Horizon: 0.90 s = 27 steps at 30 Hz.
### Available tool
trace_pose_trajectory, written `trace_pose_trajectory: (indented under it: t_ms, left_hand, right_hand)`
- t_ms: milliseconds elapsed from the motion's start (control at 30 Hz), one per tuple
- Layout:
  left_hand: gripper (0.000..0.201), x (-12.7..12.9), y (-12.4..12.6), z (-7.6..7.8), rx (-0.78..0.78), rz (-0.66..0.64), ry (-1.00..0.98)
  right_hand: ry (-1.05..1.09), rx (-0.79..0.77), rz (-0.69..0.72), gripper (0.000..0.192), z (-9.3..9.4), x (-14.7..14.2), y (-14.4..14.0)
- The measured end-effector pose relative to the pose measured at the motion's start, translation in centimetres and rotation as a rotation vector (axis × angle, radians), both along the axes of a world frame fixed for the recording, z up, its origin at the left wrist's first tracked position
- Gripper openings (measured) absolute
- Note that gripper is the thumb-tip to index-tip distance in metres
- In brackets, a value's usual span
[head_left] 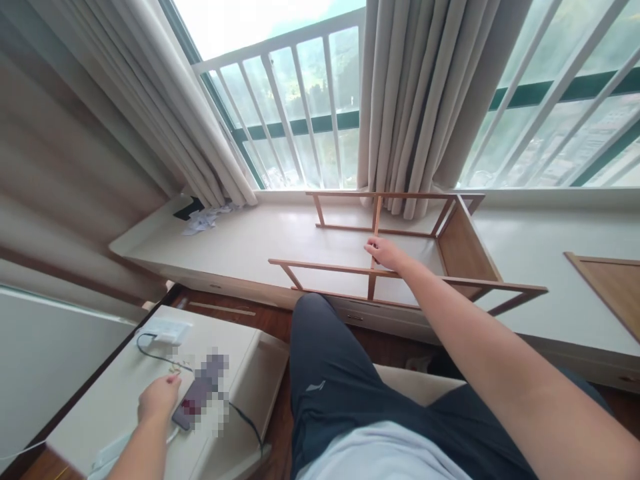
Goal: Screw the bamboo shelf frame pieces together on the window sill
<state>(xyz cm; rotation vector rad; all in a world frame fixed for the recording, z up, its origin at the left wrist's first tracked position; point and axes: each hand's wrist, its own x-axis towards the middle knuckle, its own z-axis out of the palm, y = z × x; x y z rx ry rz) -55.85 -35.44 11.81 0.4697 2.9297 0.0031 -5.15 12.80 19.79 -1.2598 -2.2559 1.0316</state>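
1. The wooden frame point(400, 267) lay on its side on the window ledge point(260, 247), below the middle curtain point(415, 100), its solid end panel to the right.
2. The right hand point(386, 253) was closed around the frame's near top rail, just where the upright middle bar met it; fingers curled over, thumb beneath.
3. The left hand point(159, 399) rested loosely curled on the small white table point(125, 393), well to the left of the frame, fingertips at small bits beside a phone point(200, 393). Whether it pinched anything could not be told.
4. Judgement: the frame looked light and stiff, but its thin rails and joints seemed liable to rack if twisted. Holding it at a joint, or by the solid panel, appeared the soundest.
5. The ledge was smooth, pale and flat, so the frame would likely slide on it.
6. A second wooden panel point(610, 287) lay right of the frame; crumpled paper point(203, 220) lay far left.
7. Railed windows point(300, 100) stood behind the frame; dark wooden floor point(270, 323) ran in front.
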Motion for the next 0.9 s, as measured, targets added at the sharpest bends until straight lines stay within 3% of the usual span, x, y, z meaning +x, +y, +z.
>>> trace_pose_trajectory:
  t_ms: [200, 333, 467, 533, 567, 667, 767, 900]
  left_hand:
    - [0.023, 2.4, 0.0, 3.4, 0.076, 0.040, 0.059]
    - [0.020, 4.9, 1.2, 7.8, 0.222, 0.122, 0.138]
    - [0.013, 9.0, 4.0, 13.0, 0.495, 0.117, 0.257]
    - [0.019, 12.1, 6.5, 14.6, 0.760, 0.069, 0.203]
    - [0.023, 14.0, 8.0, 14.9, 0.973, 0.057, 0.130]
    - [0.036, 20.9, 13.1, 14.2, 1.331, -0.034, -0.268]
    - [0.040, 28.4, 17.9, 11.8, 1.341, -0.094, -0.694]
    - [0.038, 36.4, 23.1, 9.2, 1.348, -0.029, -1.056]
  right_hand:
    - [-0.009, 0.003, 0.007, 0.020, 0.3, 0.0, -0.2]
    - [-0.012, -0.005, 0.013, 0.020, 0.6, 0.0, -0.4]
    - [-0.009, -0.015, 0.017, 0.020, 0.7, 0.0, -0.4]
    - [-0.005, -0.022, 0.028, 0.020, 0.5, 0.0, -0.3]
    - [-0.003, -0.025, 0.036, 0.021, 0.4, 0.0, -0.2]
    - [-0.005, -0.030, 0.053, 0.021, 0.2, 0.0, 0.0]
    - [-0.003, -0.023, 0.052, 0.019, 0.2, -0.1, 0.0]
    - [0.006, -0.006, 0.054, 0.016, 0.3, -0.2, -0.1]
